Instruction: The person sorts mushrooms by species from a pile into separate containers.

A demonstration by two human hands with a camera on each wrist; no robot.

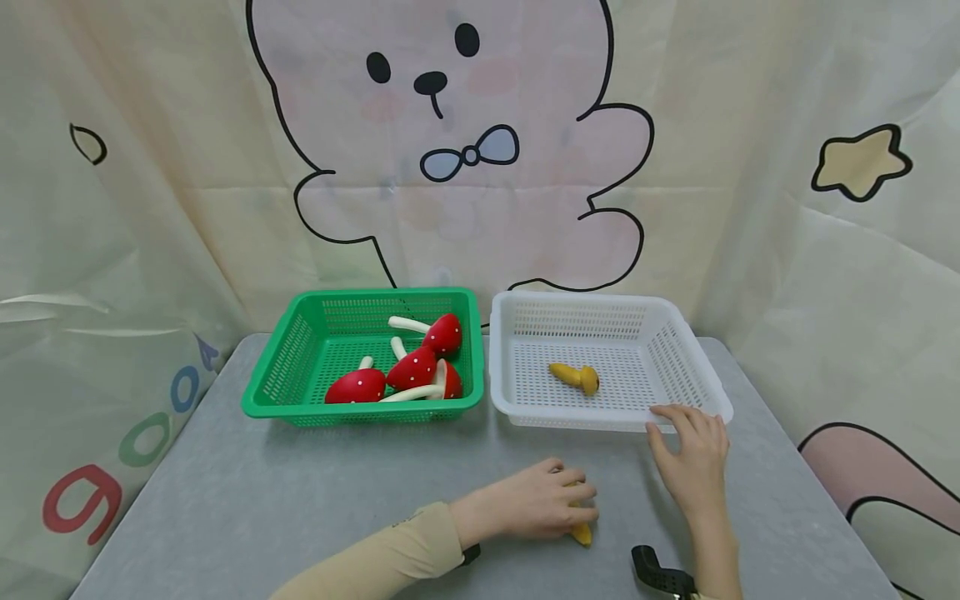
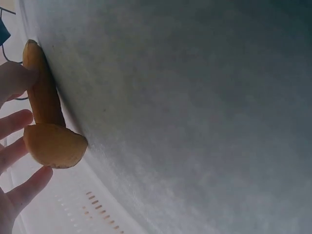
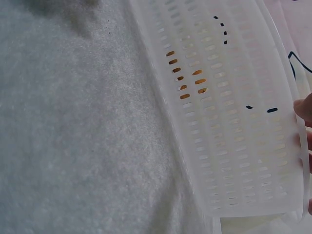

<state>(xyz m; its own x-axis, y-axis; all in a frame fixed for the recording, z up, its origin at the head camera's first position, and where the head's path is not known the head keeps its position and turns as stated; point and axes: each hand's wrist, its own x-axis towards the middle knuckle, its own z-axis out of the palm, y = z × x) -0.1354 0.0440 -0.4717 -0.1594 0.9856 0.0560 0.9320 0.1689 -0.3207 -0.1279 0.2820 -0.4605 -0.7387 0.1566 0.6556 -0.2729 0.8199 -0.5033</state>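
A yellow toy mushroom (image 2: 46,92) lies on the grey table under my left hand (image 1: 536,500). In the left wrist view the fingers are spread around its stem and rounded cap, with one fingertip over the stem and another at the cap. From the head view the hand covers most of it. My right hand (image 1: 693,458) holds the near right rim of a white perforated basket (image 1: 517,408), and its fingertips reach over the edge. Inside that basket lies another yellow mushroom (image 1: 576,377), seen through the holes in the right wrist view.
Left of the white basket stands a green basket (image 1: 262,400) holding several red mushrooms (image 1: 412,369) with white dots and pale stems. Both baskets sit at the back of the grey table (image 1: 337,483). A printed curtain (image 1: 712,167) hangs behind and at the sides.
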